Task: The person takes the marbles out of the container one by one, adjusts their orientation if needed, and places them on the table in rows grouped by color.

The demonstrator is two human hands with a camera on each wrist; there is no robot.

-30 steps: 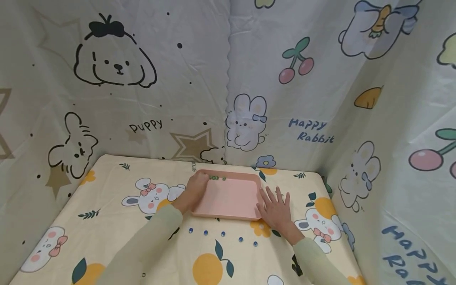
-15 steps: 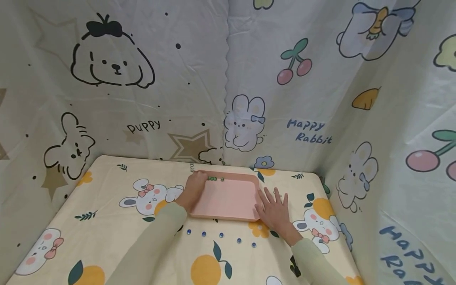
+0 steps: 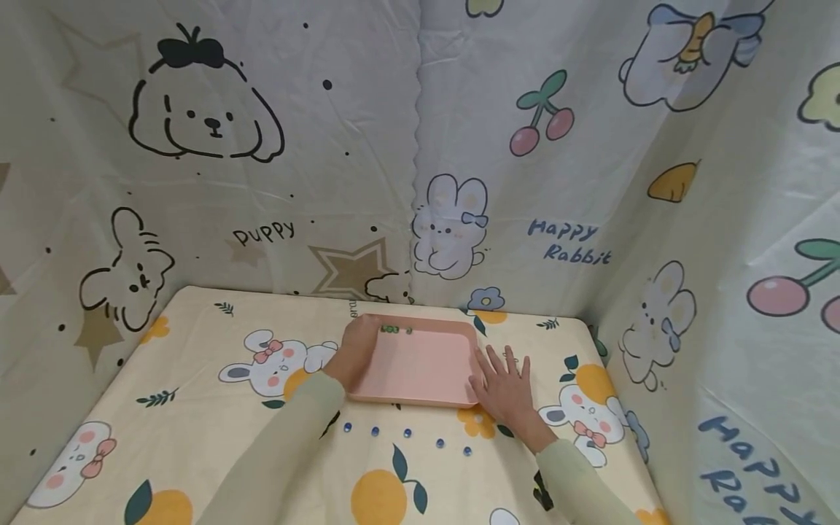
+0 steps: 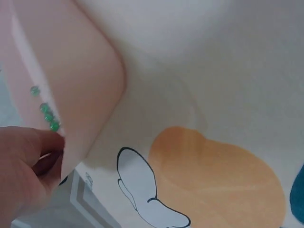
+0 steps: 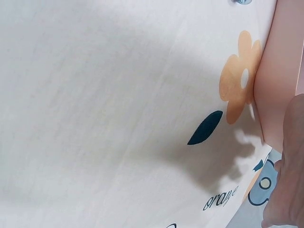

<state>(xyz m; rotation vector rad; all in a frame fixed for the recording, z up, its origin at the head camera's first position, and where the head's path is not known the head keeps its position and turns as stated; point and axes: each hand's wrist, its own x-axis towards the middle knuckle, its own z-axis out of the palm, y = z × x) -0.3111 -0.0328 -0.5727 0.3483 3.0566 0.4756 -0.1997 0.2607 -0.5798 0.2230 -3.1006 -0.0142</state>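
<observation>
A shallow pink tray [image 3: 423, 364] stands toward the back of the cloth-covered table. My left hand [image 3: 359, 348] grips its left rim; the left wrist view shows the thumb and fingers pinching the tray wall. Several green marbles [image 4: 46, 111] sit in the tray's far left corner, close to those fingers. On the other side, my right hand [image 3: 507, 386] lies with spread fingers against the tray's right edge, holding nothing. Several blue marbles [image 3: 407, 433] lie in a loose row on the cloth in front of the tray.
A cream tablecloth [image 3: 216, 423] printed with rabbits, oranges and flowers covers the table. Printed fabric hangs [image 3: 354, 182] rise behind the table and along its right side.
The left forearm has shifted slightly to the right, while the left hand stays on the rim. The view has drifted a little; tray, marbles and right hand look unchanged.
</observation>
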